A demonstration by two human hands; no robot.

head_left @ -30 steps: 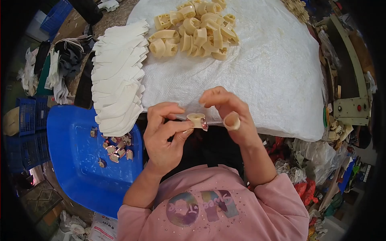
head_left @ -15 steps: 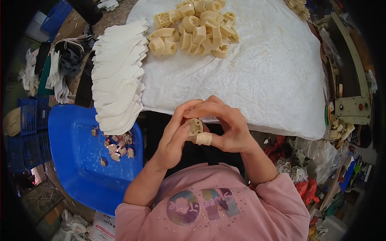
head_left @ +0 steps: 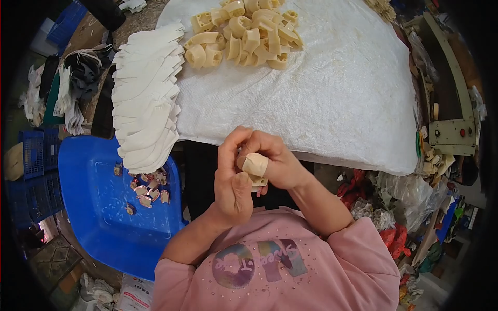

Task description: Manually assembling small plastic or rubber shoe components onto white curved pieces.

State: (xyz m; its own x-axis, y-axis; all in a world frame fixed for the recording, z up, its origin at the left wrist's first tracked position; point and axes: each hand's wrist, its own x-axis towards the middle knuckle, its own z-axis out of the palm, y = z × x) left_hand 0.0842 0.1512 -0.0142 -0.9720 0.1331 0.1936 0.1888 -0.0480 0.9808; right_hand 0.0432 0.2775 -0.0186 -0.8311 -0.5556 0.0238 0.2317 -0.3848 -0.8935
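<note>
A small beige plastic part (head_left: pixel 258 181) with holes in its face sits between my two hands, largely covered by fingers. My left hand (head_left: pixel 232 184) is closed round its left side, with the thumb upright against it. From the right, my right hand (head_left: pixel 277 163) is closed on the same part. A beige tape wrap (head_left: pixel 255 165) covers that hand's thumb, which presses over the top of the part. Beyond my hands, a heap of similar beige plastic parts (head_left: pixel 244 36) lies on a white woven sack surface (head_left: pixel 321 98).
Overlapping white fabric pieces (head_left: pixel 148 98) run down the sack's left side. Lower left stands a blue tub (head_left: pixel 98 228) with several small parts (head_left: pixel 148 192) inside. Blue crates (head_left: pixel 33 155) stand farther left. At right are a machine frame (head_left: pixel 452 132) and clear plastic bags (head_left: pixel 410 197).
My hands have drawn closer together and turned round the part, hiding more of it. The taped thumb has swung up over its top. The view has shifted slightly.
</note>
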